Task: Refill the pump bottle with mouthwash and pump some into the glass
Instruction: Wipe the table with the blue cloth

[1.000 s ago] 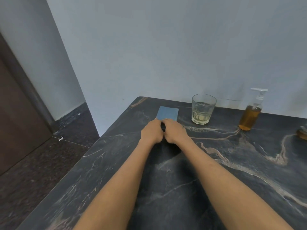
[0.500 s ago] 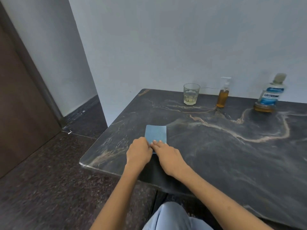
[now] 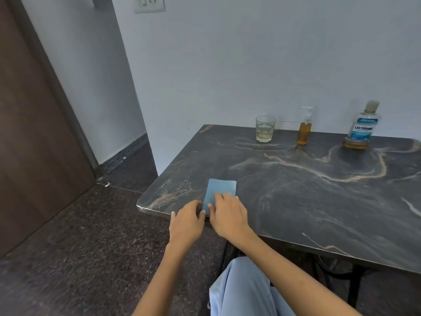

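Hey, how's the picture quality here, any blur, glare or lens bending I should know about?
Head view: soft, even light, with no harsh glare on the table; wide-angle bending bows the door edge and wall corner; the mouthwash bottle label reads clearly; the left hand and right hand look slightly soft.

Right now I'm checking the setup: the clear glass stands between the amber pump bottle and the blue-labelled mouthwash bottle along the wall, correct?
Not quite. The head view shows the amber pump bottle in the middle, between the clear glass on the left and the blue-labelled mouthwash bottle on the right, along the wall.
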